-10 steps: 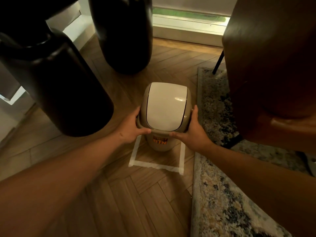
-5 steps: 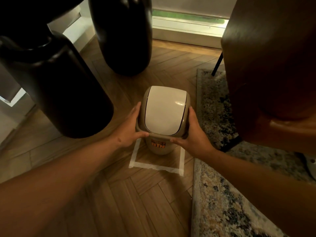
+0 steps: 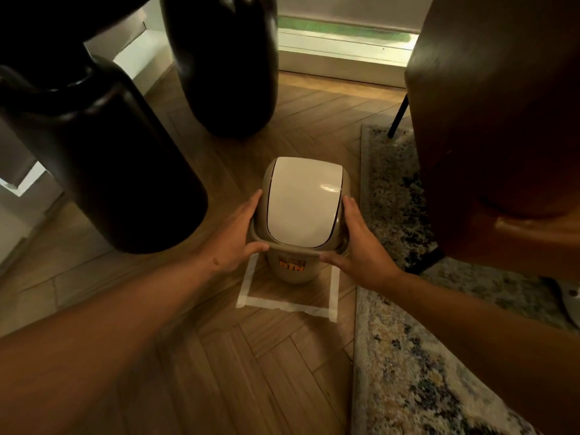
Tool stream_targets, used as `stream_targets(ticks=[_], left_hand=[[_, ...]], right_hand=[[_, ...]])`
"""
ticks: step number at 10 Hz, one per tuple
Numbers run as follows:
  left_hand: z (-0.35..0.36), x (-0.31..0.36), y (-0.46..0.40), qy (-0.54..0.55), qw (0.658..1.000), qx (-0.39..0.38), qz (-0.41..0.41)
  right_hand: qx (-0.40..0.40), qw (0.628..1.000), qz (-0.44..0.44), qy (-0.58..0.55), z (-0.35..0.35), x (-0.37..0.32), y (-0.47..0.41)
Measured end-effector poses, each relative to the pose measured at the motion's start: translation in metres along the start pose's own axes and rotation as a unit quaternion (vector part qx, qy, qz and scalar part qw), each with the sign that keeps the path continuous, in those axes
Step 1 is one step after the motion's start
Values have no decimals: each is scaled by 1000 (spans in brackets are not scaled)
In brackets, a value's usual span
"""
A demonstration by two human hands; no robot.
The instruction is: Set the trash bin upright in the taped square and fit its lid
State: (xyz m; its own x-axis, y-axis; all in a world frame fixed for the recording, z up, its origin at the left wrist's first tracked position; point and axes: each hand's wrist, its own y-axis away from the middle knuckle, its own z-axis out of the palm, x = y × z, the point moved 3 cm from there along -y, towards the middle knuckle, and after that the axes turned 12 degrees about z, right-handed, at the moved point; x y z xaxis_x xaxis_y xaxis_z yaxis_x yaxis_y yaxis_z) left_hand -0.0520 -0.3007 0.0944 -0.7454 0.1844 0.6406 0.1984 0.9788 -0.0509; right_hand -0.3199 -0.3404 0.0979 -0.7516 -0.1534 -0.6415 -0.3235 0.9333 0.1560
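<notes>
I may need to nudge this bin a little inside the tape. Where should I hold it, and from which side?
Take the trash bin by the tan rim of its lid, one palm on each flank, as the left hand and right hand do now. The white flap probably swings, so pressing there seems unwise, and the body tapers downward, giving a poorer grip. The taped square shows in front.

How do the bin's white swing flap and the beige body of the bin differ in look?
The white swing flap is pale, glossy and shows a bright glare spot; the beige body is darker and duller. The flap is plain, while the body carries an orange label. The flap faces up and is seen in full; the body is mostly hidden beneath the lid. Both belong to the one upright bin held by the left hand and right hand.
</notes>
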Motion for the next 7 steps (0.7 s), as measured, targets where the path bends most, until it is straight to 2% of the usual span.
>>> stream_targets(ticks=[7], left_hand=[[-5,11,10,-13,1000,6,-15]], right_hand=[[3,1000,-8,-11,-8,2,1]])
